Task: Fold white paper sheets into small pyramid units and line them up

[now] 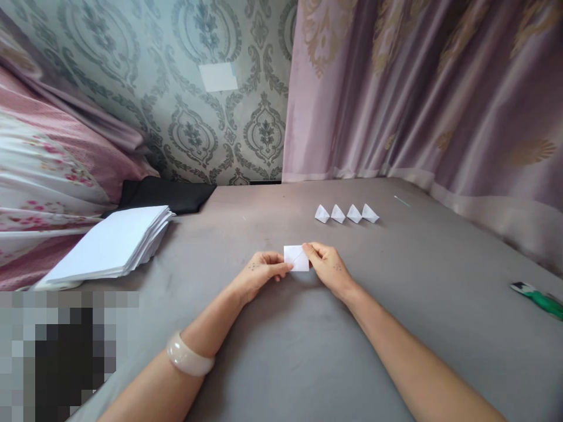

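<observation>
Between my two hands is a small folded square of white paper [295, 261], with a diagonal crease or flap edge across its face. My left hand [264, 269] pinches its lower left side, thumb on the front and fingers behind. At the upper right corner, my right hand [325, 264] grips it between thumb and fingers. The paper is held just above the grey surface [281, 351]. Beyond my right hand stand several folded white paper shapes [338, 214] in a row, pointed and faceted.
A thick stack of white paper [114, 240] lies at the left, in front of a black folded item [176, 196]. A green-handled tool [539, 300], perhaps a cutter, rests at the far right. A thin pale stick [402, 201] lies near the curtain [417, 117].
</observation>
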The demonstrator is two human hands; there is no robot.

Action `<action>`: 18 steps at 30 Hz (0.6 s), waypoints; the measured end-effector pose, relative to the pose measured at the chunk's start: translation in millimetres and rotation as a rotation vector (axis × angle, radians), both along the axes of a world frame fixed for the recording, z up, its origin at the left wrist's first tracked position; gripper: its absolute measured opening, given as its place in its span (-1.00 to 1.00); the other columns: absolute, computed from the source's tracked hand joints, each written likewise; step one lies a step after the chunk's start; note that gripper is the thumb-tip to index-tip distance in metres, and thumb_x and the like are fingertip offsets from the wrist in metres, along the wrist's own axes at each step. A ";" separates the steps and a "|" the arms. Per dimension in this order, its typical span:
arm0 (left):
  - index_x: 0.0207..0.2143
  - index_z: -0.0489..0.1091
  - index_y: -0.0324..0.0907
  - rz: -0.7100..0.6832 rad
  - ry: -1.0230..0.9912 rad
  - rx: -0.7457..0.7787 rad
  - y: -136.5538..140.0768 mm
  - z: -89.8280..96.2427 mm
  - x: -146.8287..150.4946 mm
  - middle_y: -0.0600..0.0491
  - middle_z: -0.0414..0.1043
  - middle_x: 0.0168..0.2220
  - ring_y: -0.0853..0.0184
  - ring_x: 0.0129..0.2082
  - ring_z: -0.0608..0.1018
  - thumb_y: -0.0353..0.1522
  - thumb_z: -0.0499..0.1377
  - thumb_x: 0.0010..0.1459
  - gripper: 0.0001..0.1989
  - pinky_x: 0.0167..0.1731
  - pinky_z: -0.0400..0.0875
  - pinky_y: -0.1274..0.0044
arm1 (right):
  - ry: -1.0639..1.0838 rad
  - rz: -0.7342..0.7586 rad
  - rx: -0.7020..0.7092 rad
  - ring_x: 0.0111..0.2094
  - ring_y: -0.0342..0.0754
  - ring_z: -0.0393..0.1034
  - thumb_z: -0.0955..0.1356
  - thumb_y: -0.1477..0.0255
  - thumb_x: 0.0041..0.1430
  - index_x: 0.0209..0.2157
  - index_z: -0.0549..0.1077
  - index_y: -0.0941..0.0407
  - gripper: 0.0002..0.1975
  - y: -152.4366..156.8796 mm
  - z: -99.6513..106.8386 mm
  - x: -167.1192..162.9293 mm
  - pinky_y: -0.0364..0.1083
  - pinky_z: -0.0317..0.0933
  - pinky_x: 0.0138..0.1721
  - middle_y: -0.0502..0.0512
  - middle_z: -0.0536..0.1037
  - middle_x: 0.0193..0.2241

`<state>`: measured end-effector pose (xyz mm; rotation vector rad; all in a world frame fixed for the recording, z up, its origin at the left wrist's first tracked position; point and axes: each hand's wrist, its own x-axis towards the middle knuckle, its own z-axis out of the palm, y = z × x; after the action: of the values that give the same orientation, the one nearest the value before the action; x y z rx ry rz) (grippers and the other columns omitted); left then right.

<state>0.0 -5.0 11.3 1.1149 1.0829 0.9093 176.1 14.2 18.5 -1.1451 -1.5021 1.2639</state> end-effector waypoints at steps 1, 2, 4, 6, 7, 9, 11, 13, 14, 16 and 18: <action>-0.53 0.46 -0.26 0.017 -0.008 -0.003 0.4 -1.3 -0.1 0.11 0.33 -0.61 0.49 -0.60 0.29 -0.24 0.35 -0.14 -0.75 -0.54 0.11 0.60 | 0.056 0.004 -0.048 -0.49 -0.12 0.28 0.27 0.04 0.08 -0.43 0.46 0.14 -0.57 -0.7 0.3 -1.2 -0.14 0.15 -0.45 0.01 0.44 -0.55; -0.54 0.45 -0.26 0.035 -0.022 -0.006 0.6 -2.5 0.0 0.12 0.31 -0.62 0.50 -0.62 0.27 -0.23 0.35 -0.14 -0.74 -0.55 0.08 0.60 | 0.108 0.010 -0.097 -0.44 -0.10 0.31 0.27 0.03 0.08 -0.37 0.48 0.14 -0.56 -1.6 0.6 -2.7 -0.14 0.18 -0.43 0.04 0.48 -0.50; -0.56 0.42 -0.26 0.065 -0.054 -0.021 0.5 -4.4 1.0 0.15 0.26 -0.66 0.52 -0.65 0.24 -0.22 0.35 -0.14 -0.72 -0.57 0.04 0.59 | 0.160 0.011 -0.156 -0.38 -0.07 0.34 0.29 0.02 0.05 -0.31 0.49 0.14 -0.55 -3.5 0.9 -5.9 -0.14 0.20 -0.41 0.08 0.51 -0.43; -0.57 0.40 -0.26 0.073 -0.079 -0.042 -0.7 -5.1 3.4 0.16 0.24 -0.67 0.54 -0.67 0.22 -0.21 0.36 -0.15 -0.70 -0.59 0.01 0.59 | 0.153 -0.009 -0.153 -0.38 -0.08 0.34 0.33 0.04 0.01 -0.35 0.50 0.15 -0.57 -4.9 0.8 -8.6 -0.14 0.20 -0.41 0.08 0.51 -0.44; -0.57 0.40 -0.26 0.072 -0.084 -0.054 -1.6 -4.9 5.0 0.17 0.24 -0.67 0.54 -0.67 0.22 -0.21 0.36 -0.16 -0.70 -0.60 0.01 0.59 | 0.145 -0.027 -0.142 -0.40 -0.10 0.32 0.35 0.05 -0.01 -0.39 0.50 0.16 -0.58 -5.2 0.5 -9.3 -0.15 0.19 -0.41 0.07 0.51 -0.46; -0.56 0.41 -0.27 0.064 -0.073 -0.074 -3.6 -3.4 8.1 0.17 0.24 -0.66 0.55 -0.68 0.22 -0.21 0.37 -0.17 -0.69 -0.61 0.02 0.60 | 0.129 -0.059 -0.126 -0.45 -0.12 0.30 0.37 0.08 -0.04 -0.47 0.50 0.17 -0.61 -4.6 0.0 -9.0 -0.15 0.17 -0.43 0.05 0.49 -0.51; -0.53 0.42 -0.28 0.037 -0.049 -0.100 -4.9 -0.7 9.7 0.15 0.27 -0.64 0.54 -0.66 0.25 -0.21 0.38 -0.18 -0.68 -0.61 0.07 0.61 | 0.110 -0.066 -0.136 -0.48 -0.14 0.28 0.38 0.11 -0.06 -0.52 0.50 0.18 -0.62 -3.1 -0.5 -6.4 -0.15 0.14 -0.44 0.04 0.48 -0.54; -0.49 0.42 -0.29 0.009 -0.042 -0.121 -4.8 2.1 9.0 0.12 0.33 -0.60 0.53 -0.63 0.31 -0.21 0.37 -0.17 -0.67 -0.59 0.13 0.63 | 0.091 -0.030 -0.184 -0.49 -0.15 0.28 0.39 0.13 -0.07 -0.51 0.52 0.19 -0.63 -1.6 -0.4 -2.4 -0.16 0.12 -0.46 0.03 0.49 -0.56; -0.45 0.43 -0.29 0.005 -0.049 -0.124 -4.1 3.1 7.7 0.11 0.35 -0.58 0.53 -0.61 0.33 -0.20 0.36 -0.15 -0.67 -0.57 0.16 0.63 | 0.081 0.000 -0.215 -0.49 -0.15 0.28 0.39 0.14 -0.07 -0.50 0.53 0.19 -0.64 -1.2 -0.1 -0.3 -0.17 0.10 -0.47 0.03 0.49 -0.56; -0.40 0.43 -0.29 0.015 -0.058 -0.116 -1.8 3.7 4.1 0.11 0.36 -0.57 0.54 -0.62 0.33 -0.18 0.33 -0.11 -0.65 -0.58 0.16 0.64 | 0.058 0.064 -0.270 -0.50 -0.17 0.28 0.39 0.16 -0.05 -0.47 0.54 0.19 -0.66 -1.1 1.3 3.2 -0.19 0.08 -0.48 0.02 0.50 -0.55; -0.39 0.44 -0.30 0.043 -0.033 -0.087 0.9 2.3 0.5 0.14 0.32 -0.61 0.56 -0.66 0.28 -0.18 0.32 -0.09 -0.66 -0.62 0.12 0.66 | 0.031 0.109 -0.306 -0.50 -0.19 0.29 0.38 0.18 -0.01 -0.44 0.54 0.18 -0.68 -1.6 3.6 5.4 -0.21 0.07 -0.51 0.03 0.50 -0.53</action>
<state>0.5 -4.1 13.6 1.0045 1.1127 0.9029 181.6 12.6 22.0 -1.2436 -1.3955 1.6206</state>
